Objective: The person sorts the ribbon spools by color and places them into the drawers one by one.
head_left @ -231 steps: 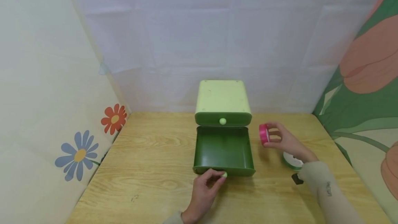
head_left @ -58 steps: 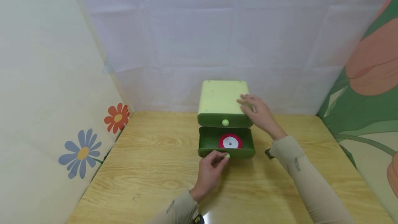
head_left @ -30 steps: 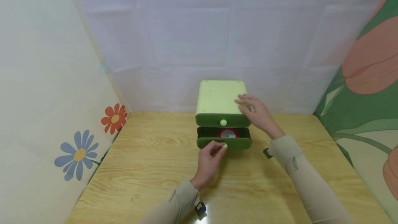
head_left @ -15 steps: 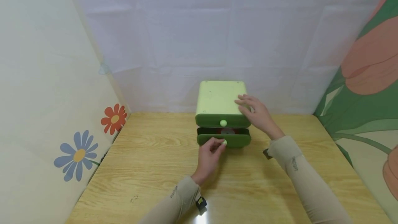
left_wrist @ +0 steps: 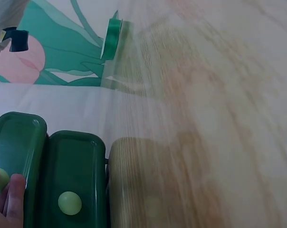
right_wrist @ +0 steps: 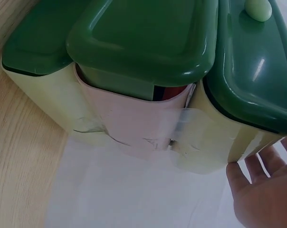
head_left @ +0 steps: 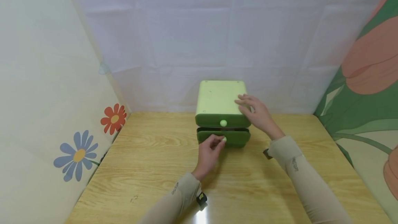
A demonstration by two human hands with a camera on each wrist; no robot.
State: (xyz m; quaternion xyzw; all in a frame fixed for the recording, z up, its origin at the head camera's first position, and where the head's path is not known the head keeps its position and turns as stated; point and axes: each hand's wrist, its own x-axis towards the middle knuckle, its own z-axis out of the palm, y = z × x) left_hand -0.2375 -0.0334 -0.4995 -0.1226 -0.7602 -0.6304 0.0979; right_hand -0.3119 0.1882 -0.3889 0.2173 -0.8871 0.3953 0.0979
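My left hand [head_left: 207,155] pinches the pale green knob [head_left: 224,139] of the middle drawer [head_left: 237,138], which juts out slightly from the small drawer unit [head_left: 217,96]. Inside that drawer, only a red sliver of the pink ribbon spool [right_wrist: 174,91] shows through the gap; the rest is hidden. My right hand [head_left: 256,113] rests with relaxed, spread fingers on the top right edge of the unit. Above the pulled drawer, the top drawer [head_left: 206,120] sits flush. In the left wrist view, the bottom drawer's knob [left_wrist: 70,203] is beside the pinched one.
A green ribbon spool [left_wrist: 111,39] stands on the wooden table [head_left: 149,155], hidden from the head view by the right arm. Behind the unit hangs a white cloth [head_left: 180,44]. Flower-printed panels flank the table on both sides.
The right hand let go of the pink ribbon spool inside the drawer and moved onto the unit's top. The left hand pushed the middle drawer inward by its knob until a narrow gap remained.
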